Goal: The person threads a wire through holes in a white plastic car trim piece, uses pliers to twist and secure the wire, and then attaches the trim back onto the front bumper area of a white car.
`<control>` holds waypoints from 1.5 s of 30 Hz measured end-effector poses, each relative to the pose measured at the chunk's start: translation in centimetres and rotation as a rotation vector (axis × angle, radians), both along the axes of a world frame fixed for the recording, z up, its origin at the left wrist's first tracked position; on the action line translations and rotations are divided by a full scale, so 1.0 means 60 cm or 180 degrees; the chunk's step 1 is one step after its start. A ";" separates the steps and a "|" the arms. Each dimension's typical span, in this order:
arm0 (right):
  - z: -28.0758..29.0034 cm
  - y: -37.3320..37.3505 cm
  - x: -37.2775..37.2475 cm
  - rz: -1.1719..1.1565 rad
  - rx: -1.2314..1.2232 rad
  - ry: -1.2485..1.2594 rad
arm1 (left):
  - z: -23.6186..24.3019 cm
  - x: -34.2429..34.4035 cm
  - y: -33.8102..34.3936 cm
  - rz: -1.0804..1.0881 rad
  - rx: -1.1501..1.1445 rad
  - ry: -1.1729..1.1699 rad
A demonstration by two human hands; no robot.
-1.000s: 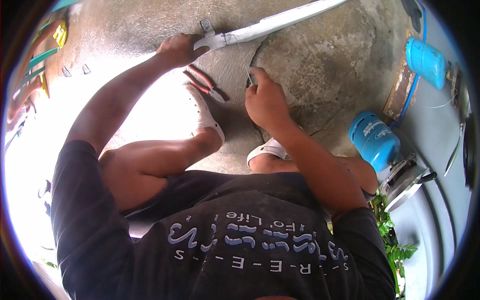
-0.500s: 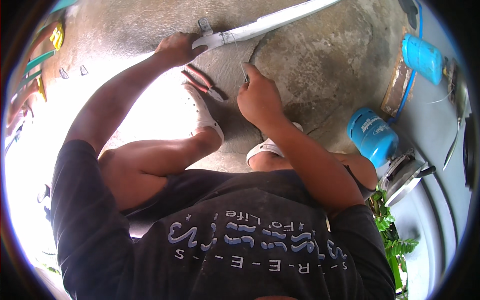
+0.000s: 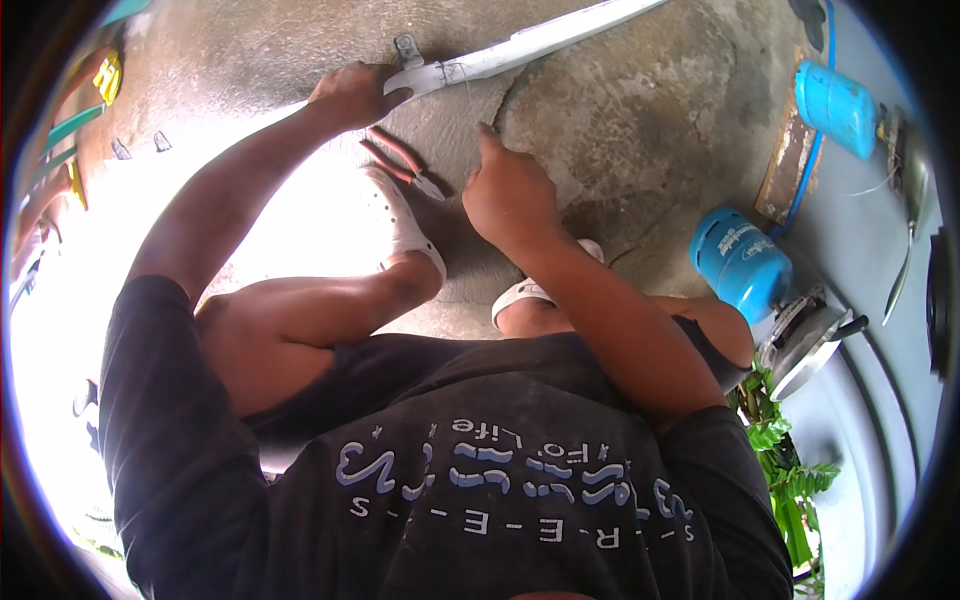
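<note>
A long white strip [image 3: 560,42], perhaps plastic or painted wood, runs from my left hand toward the upper right above the concrete floor. Thin wire [image 3: 454,73] is wound around it close to my grip. My left hand [image 3: 352,95] is closed around the strip's near end. Below the winding, my right hand [image 3: 512,195] has its fingers curled, the index finger pointing up toward the strip. A fine wire runs down from the winding to this hand, though its end is hidden there. Pliers with red handles [image 3: 405,165] lie on the floor between my hands and my shoe.
A small metal bracket [image 3: 407,50] rests behind the strip. At the right stand two blue gas cylinders [image 3: 742,262], with a burner and pan [image 3: 810,350] attached to the nearer one. Green plants [image 3: 770,435] grow below. Yellow-and-green items [image 3: 107,78] are at the far left.
My right hand has shifted slightly left and turned, its index finger now more stretched out. The left hand stays on the strip, and the pliers have not moved.
</note>
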State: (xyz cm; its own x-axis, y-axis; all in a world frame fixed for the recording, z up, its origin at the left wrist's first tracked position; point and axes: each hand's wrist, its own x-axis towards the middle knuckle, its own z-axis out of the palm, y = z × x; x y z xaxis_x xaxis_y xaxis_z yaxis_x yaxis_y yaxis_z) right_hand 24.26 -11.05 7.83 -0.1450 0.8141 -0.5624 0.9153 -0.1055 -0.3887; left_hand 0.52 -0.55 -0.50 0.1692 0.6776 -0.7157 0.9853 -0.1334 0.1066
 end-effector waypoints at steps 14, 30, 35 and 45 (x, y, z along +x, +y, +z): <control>0.013 0.020 -0.026 0.0414 0.0048 0.0048 | 0.007 -0.002 0.006 0.0048 0.0051 -0.0099; 0.068 0.079 -0.046 0.0863 0.0023 -0.0051 | -0.010 -0.013 0.005 -0.0048 0.0348 -0.0201; 0.096 0.105 -0.055 0.1000 -0.0374 -0.0149 | -0.012 -0.018 0.002 0.0069 0.0231 -0.0280; 0.077 0.100 -0.053 0.0936 -0.0095 -0.0065 | -0.019 -0.015 0.012 -0.0002 0.0211 -0.0209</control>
